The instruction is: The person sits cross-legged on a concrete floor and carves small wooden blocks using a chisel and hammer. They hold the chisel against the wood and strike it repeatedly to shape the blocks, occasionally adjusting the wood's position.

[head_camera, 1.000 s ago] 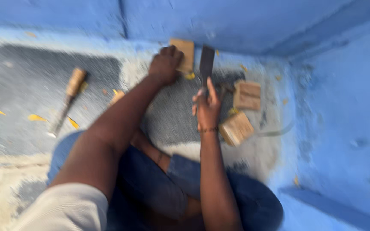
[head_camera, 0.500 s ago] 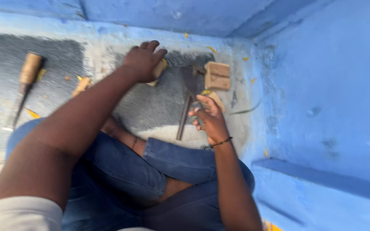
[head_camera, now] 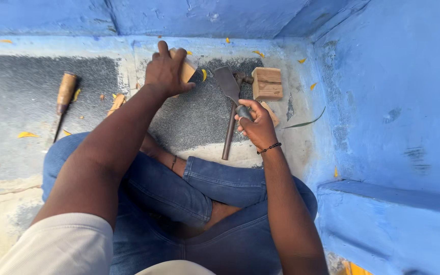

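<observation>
The person is sitting cross-legged in blue jeans [head_camera: 179,193] on a grey, gritty floor [head_camera: 194,119] inside a blue-painted corner, and the head camera is looking straight down at both hands.

The left hand [head_camera: 166,71] is reaching out toward twelve o'clock and is pressing down on a pale wooden block [head_camera: 188,70]. Its fingers are curling over the block's top and closing on it, so only the block's right edge is showing. The block is resting on the floor just short of the blue wall [head_camera: 204,18].

The right hand [head_camera: 255,125] is lying at about two o'clock from the knees. Its fingers are wrapping tightly round the dark handle of a flat-bladed metal tool [head_camera: 230,109]. The tool's broad blade is pointing up toward twelve o'clock, near the pale block but apart from it, and the lower end of the handle is sticking out below the hand toward six o'clock. A black bead bracelet [head_camera: 269,148] is circling the right wrist.

At one o'clock from the right hand a second, square wooden block [head_camera: 267,83] is sitting on the floor, just beside the tool's head. Well apart at nine o'clock, a chisel with a wooden handle [head_camera: 63,102] is lying on the floor. Small yellow leaves [head_camera: 28,135] are lying scattered over the floor, and one long green leaf [head_camera: 305,122] is lying at three o'clock, near the right-hand blue wall.
</observation>
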